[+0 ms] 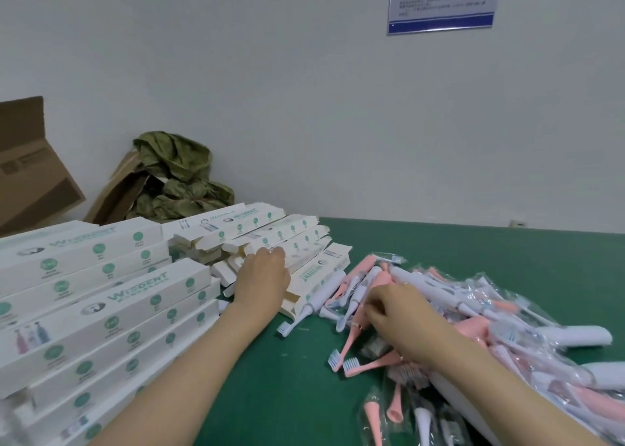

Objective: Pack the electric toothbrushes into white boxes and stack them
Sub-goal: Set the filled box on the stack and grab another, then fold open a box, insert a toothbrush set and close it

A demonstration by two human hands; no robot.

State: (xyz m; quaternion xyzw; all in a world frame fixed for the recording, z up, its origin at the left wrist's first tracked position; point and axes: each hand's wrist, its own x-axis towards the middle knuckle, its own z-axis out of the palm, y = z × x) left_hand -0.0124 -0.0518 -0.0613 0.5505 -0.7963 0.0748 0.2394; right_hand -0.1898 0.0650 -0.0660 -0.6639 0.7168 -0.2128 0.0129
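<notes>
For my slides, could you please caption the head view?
Left hand on open white boxes, right hand gripping into the bagged toothbrush pile.

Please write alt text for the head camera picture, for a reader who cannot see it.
A person's left hand rests on a heap of open white boxes while the right hand reaches into a pile of bagged pink and white toothbrushes on a green table. At the left, closed white boxes are stacked, with a cardboard carton behind.
</notes>
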